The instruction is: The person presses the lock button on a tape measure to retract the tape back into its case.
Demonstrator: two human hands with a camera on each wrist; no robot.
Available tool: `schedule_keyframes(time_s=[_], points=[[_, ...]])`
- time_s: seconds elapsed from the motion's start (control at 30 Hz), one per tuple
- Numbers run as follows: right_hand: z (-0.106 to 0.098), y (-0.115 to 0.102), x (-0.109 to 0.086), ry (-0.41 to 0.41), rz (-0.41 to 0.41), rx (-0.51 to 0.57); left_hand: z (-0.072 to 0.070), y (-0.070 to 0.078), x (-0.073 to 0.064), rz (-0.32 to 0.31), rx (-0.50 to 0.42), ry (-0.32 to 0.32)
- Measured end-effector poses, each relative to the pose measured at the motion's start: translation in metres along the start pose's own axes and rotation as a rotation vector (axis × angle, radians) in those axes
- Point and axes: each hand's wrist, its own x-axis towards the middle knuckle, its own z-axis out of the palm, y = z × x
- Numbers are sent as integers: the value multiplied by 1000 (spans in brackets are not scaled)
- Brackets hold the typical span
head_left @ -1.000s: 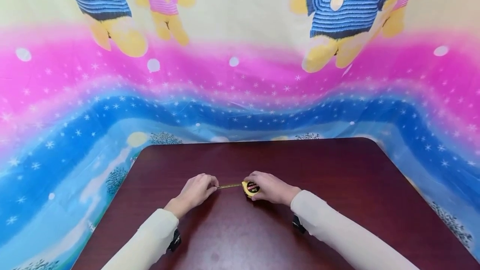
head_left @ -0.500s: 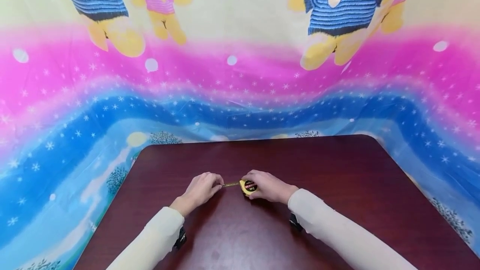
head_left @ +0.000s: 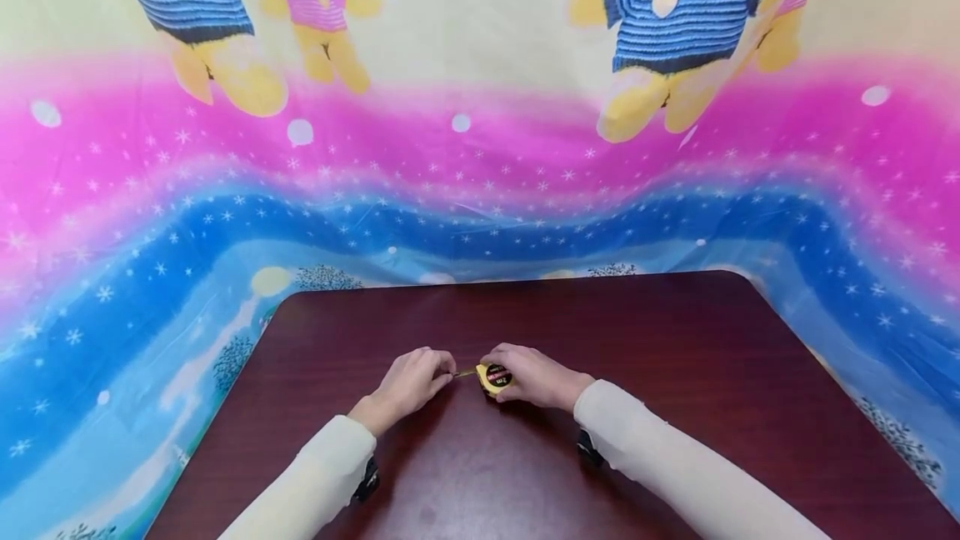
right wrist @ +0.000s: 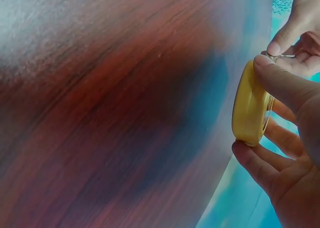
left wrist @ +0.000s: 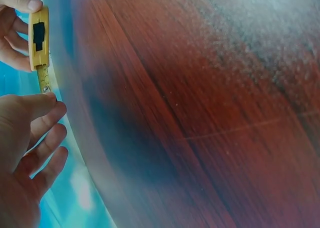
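Observation:
My right hand grips a yellow tape measure whose black round label reads 2m. In the right wrist view the case is held between the thumb and the fingers. A short length of tape blade runs from the case to my left hand. In the left wrist view, the thumb and index finger pinch the metal end of the blade, and the other fingers are spread loosely. A black slider shows on the edge of the case. Both hands are above the table.
A dark reddish-brown table with rounded far corners lies beneath the hands. Behind it and at its sides hangs a curtain printed with bears and snowflakes.
My left hand has moved right towards the case, and the exposed blade has become shorter. The right hand with the tape measure has shifted slightly left.

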Motion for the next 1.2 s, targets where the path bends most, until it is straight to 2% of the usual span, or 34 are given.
schedule_keyframes(time_s=[0.67,1.07,1.2], points=[[5,0,1,-60,7,5,11,12,9,19,5,-61],[2,-1,-1,-43,-36,-5,6,21,17,51,8,-62],[3,1,-4,-43,-33,0,10,24,18,56,5,-51]])
